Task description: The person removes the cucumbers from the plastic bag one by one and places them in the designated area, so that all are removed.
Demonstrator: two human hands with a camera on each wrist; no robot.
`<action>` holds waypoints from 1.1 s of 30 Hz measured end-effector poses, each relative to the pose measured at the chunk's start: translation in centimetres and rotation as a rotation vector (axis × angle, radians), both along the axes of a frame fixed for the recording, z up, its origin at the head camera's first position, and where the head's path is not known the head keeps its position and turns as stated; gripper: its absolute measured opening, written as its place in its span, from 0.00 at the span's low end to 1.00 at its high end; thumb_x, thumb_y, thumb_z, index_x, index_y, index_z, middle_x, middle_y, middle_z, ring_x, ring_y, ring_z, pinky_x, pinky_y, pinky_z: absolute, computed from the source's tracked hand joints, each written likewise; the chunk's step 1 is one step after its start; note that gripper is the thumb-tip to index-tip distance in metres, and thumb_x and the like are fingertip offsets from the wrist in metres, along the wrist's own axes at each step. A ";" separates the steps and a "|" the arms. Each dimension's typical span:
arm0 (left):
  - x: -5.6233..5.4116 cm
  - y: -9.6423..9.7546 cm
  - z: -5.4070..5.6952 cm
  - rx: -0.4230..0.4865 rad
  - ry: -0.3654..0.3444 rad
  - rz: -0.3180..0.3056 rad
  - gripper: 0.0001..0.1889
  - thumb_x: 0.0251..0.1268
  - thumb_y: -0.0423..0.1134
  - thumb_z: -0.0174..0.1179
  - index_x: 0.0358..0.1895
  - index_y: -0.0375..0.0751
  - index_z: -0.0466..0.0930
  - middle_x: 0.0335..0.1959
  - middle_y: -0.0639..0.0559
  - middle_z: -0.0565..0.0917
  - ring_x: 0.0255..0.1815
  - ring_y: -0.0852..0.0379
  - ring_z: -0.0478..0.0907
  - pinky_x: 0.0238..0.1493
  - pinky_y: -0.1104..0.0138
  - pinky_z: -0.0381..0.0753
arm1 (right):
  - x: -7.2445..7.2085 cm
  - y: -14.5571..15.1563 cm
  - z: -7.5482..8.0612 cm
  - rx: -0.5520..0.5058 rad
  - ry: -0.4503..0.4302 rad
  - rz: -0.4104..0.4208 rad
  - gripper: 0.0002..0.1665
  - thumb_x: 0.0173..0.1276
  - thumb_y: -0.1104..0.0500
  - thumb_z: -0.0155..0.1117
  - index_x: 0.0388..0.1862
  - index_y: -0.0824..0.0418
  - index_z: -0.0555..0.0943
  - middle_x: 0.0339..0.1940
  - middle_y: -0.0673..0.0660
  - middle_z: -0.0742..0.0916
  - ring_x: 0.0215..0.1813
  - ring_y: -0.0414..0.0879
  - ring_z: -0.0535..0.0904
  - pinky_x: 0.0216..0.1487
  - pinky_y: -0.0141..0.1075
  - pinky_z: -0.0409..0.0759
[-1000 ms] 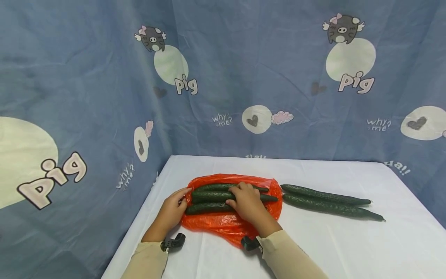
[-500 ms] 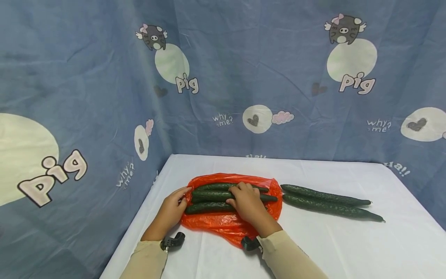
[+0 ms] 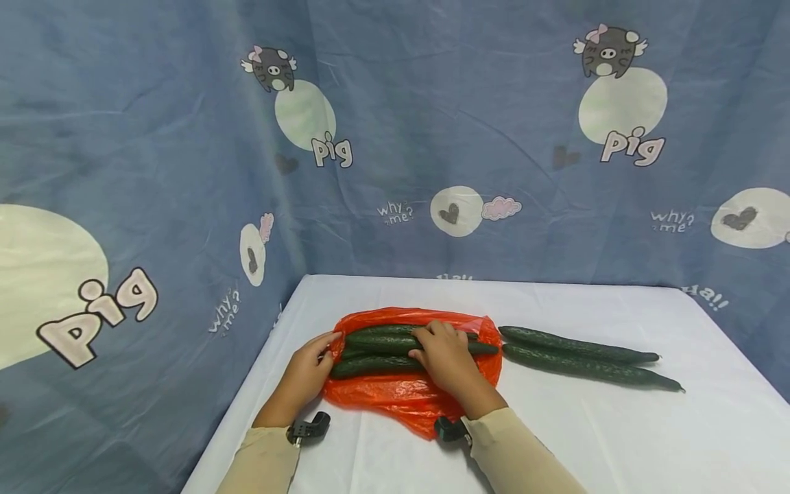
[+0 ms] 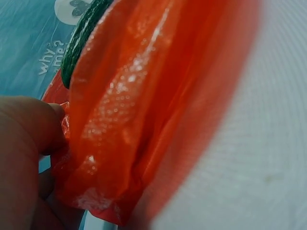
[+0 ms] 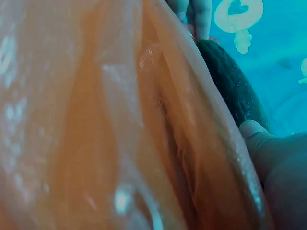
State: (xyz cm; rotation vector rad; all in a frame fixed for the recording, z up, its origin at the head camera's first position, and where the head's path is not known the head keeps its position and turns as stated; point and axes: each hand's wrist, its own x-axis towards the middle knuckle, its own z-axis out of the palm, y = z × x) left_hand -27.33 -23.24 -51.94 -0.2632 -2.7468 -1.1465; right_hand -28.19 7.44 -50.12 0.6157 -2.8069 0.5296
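Note:
A red plastic bag (image 3: 401,398) lies spread on the table with several dark green cucumbers on or in it. My left hand (image 3: 308,367) pinches the bag's left edge; in the left wrist view, thumb (image 4: 33,122) and fingers hold the crumpled film. From above, my right hand (image 3: 449,357) grips the middle cucumber (image 3: 382,342), covering part of its length. One cucumber (image 3: 376,366) lies in front of it and another (image 3: 385,329) behind. The right wrist view shows the right thumb (image 5: 256,136) against the dark cucumber (image 5: 230,84), with bag film blurred in front.
Two more cucumbers, a rear one (image 3: 574,345) and a front one (image 3: 586,366), lie side by side to the right of the bag. The white-covered table (image 3: 617,439) ends at a blue printed curtain (image 3: 370,137) behind and on the left.
My right hand has shifted slightly right, and the middle cucumber in its grip has moved with it. My left hand stays at the bag's left edge.

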 end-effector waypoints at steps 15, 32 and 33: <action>-0.1 0.1 0.2 0.003 0.043 -0.008 0.25 0.74 0.28 0.53 0.72 0.41 0.77 0.72 0.39 0.77 0.70 0.40 0.77 0.67 0.45 0.79 | 0.0 1.9 0.6 0.000 0.026 -0.004 0.30 0.71 0.40 0.68 0.68 0.50 0.81 0.52 0.52 0.82 0.54 0.50 0.76 0.55 0.51 0.73; -0.2 0.1 -0.2 -0.002 0.041 -0.014 0.25 0.73 0.27 0.53 0.72 0.39 0.77 0.72 0.38 0.77 0.70 0.39 0.76 0.68 0.43 0.78 | 1.5 3.9 -0.1 -0.054 0.048 -0.062 0.29 0.71 0.41 0.69 0.66 0.50 0.82 0.53 0.53 0.82 0.58 0.51 0.76 0.58 0.53 0.71; -0.2 0.1 -0.1 -0.001 0.046 -0.012 0.25 0.73 0.27 0.53 0.72 0.39 0.77 0.72 0.38 0.77 0.70 0.39 0.76 0.68 0.43 0.78 | 1.5 4.0 0.0 -0.058 0.053 -0.061 0.28 0.71 0.42 0.69 0.66 0.50 0.82 0.53 0.53 0.82 0.59 0.52 0.76 0.58 0.53 0.71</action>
